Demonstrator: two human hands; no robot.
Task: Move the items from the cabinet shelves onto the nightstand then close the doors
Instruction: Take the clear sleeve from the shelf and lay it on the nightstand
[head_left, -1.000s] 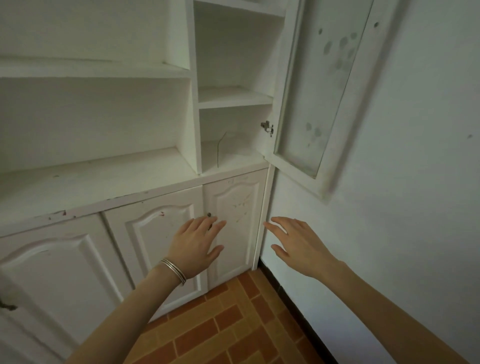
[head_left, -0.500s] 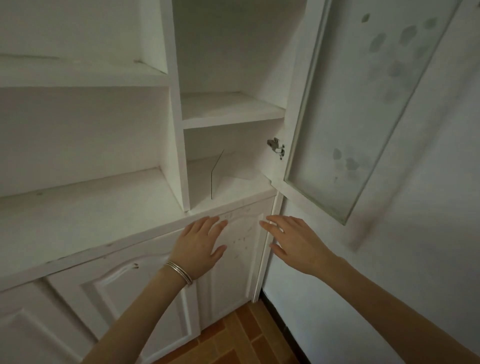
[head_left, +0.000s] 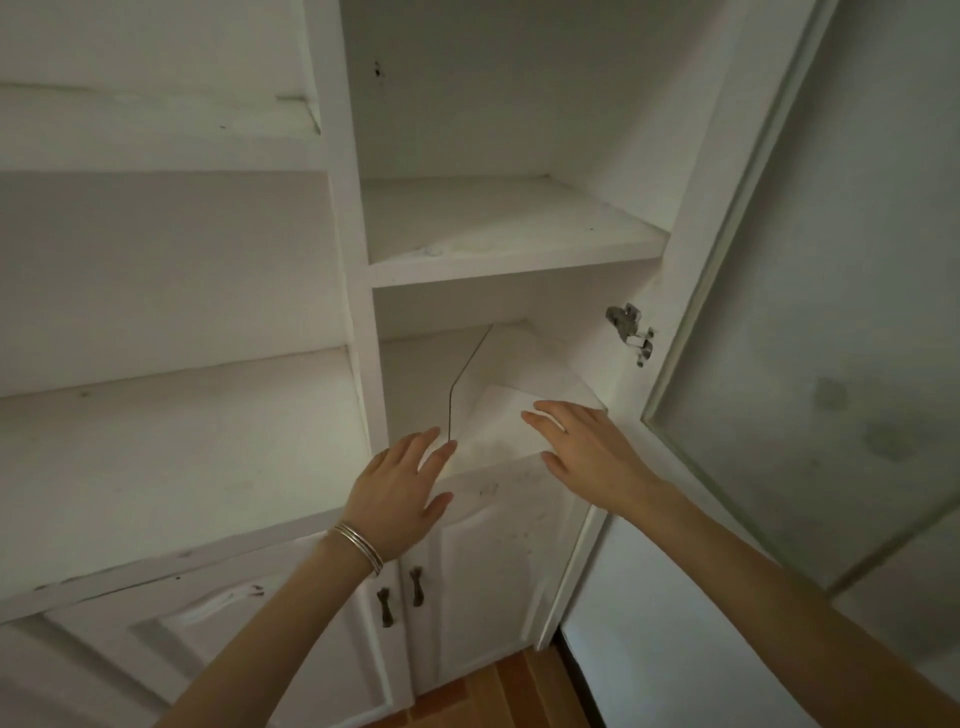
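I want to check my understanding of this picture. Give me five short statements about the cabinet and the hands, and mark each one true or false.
1. The glass door on the right stands open. True.
2. The left hand grips the white folded sheet. False: its fingers are straight and hold nothing.
3. The bangles sit on the right wrist. False: they are on the left wrist.
4. The lower doors with dark handles are shut. True.
5. The right hand hovers open at the front of the sheet's shelf. True.
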